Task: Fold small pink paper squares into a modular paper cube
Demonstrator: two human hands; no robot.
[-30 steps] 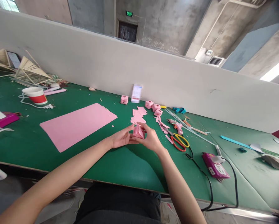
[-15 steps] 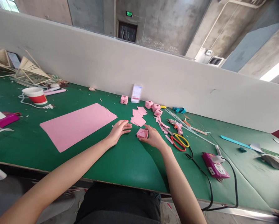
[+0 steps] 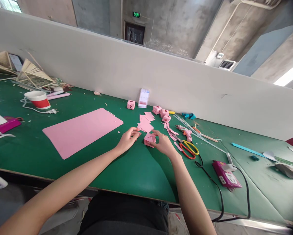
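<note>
A small stack of folded pink paper squares point(image 3: 149, 138) stands on the green tabletop, its upper face marked with crossing creases. My right hand point(image 3: 163, 143) grips the stack from the right, fingers at the far side and thumb at the near side. To the left, apart from the stack, my left hand point(image 3: 128, 141) hovers low with half-curled fingers and nothing visible in them. Just beyond both hands lie loose pink paper squares point(image 3: 145, 126), spread over one another. Large pink paper sheets point(image 3: 83, 133) rest flat to the left of my left hand.
Folded pink paper cubes point(image 3: 164, 113) sit near the partition point(image 3: 107, 68), beside a propped phone point(image 3: 143, 98). Scissors point(image 3: 188, 149), pink strips and a glue gun point(image 3: 187, 133) lie right. A purple power strip point(image 3: 226, 175) trails a black cable. A paper cup point(image 3: 38, 100) stands left.
My left hand's fingers have curled in and moved slightly nearer the stack. My right thumb has shifted up along the stack, whose layered side shows more.
</note>
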